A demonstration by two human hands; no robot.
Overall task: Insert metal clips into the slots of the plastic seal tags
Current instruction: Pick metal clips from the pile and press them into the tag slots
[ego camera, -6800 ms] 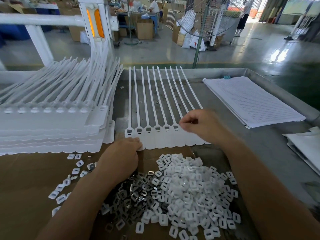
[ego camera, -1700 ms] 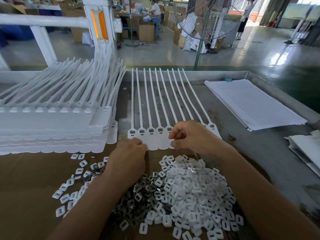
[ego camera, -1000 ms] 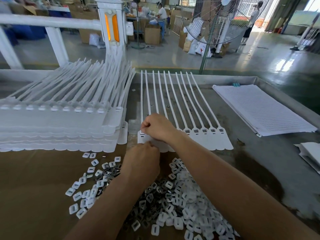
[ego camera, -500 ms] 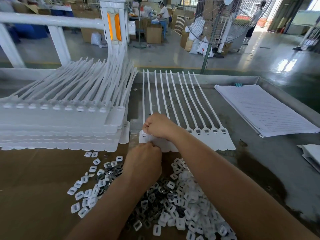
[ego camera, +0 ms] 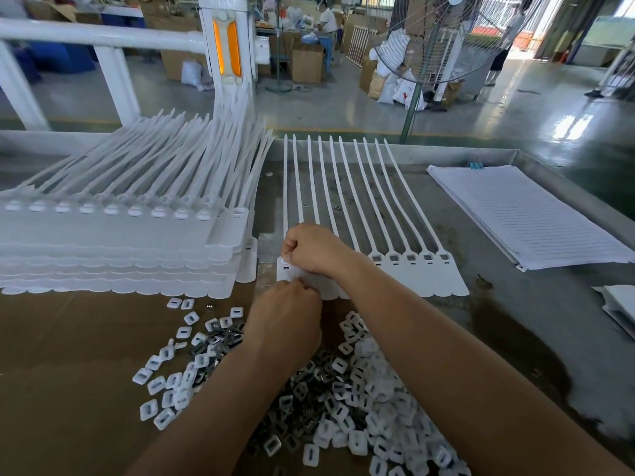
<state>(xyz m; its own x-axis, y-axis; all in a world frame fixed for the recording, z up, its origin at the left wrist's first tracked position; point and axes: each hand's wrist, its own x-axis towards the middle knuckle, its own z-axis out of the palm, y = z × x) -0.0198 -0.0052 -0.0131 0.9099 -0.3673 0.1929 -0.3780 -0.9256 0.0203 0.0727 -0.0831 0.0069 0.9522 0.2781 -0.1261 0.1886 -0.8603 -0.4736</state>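
Right hand (ego camera: 311, 250) has crossed to leftmost slot of white plastic 10-strap seal-tag strip (ego camera: 412, 276); left hand (ego camera: 287, 317) at its near edge; both fists clenched, contents hidden. Grey metal clips (ego camera: 302, 396) piled just below.

Row of seal tags (ego camera: 426, 276) lies mid surface (ego camera: 498, 324), stack of tags (ego camera: 120, 235) just left, paper stack (ego camera: 525, 214) right. Pile of metal clips (ego camera: 302, 396) lies before it, on cardboard (ego camera: 68, 355).

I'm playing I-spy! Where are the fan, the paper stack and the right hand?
fan (ego camera: 446, 39): head view, wire cage.
paper stack (ego camera: 525, 214): head view, top sheet's middle.
right hand (ego camera: 311, 249): head view, back of hand.
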